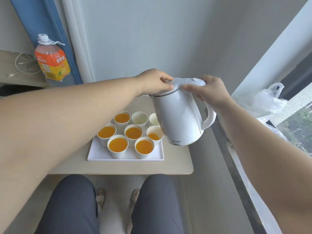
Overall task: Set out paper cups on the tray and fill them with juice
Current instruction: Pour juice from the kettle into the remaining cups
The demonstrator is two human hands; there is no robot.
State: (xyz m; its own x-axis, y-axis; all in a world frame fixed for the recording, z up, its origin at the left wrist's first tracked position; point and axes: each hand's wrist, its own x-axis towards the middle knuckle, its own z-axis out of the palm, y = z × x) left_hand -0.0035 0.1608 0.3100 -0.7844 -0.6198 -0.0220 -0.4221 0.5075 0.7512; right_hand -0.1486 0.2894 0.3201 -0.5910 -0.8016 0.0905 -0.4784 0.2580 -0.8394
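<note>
Head view. Gripping a white electric kettle (179, 115) with both hands, above the 3 o'clock edge of the white tray (125, 159). Long axis close to upright, lid leaning slightly toward 11 o'clock, spout side dipped. Spout facing 9 o'clock over the cups, handle at 3 o'clock. Right hand (211, 93) curled round the handle's top. Left hand (153, 81) bent over the lid's spout side, thumb pressed at the rim. Eight paper cups (133, 133) visible on the tray: five filled with orange juice (117, 145), one at 3 o'clock partly filled, two at 12 to 1 o'clock empty, the rightmost half hidden by the kettle. Juice bottle (52, 59) standing at 10 o'clock.
</note>
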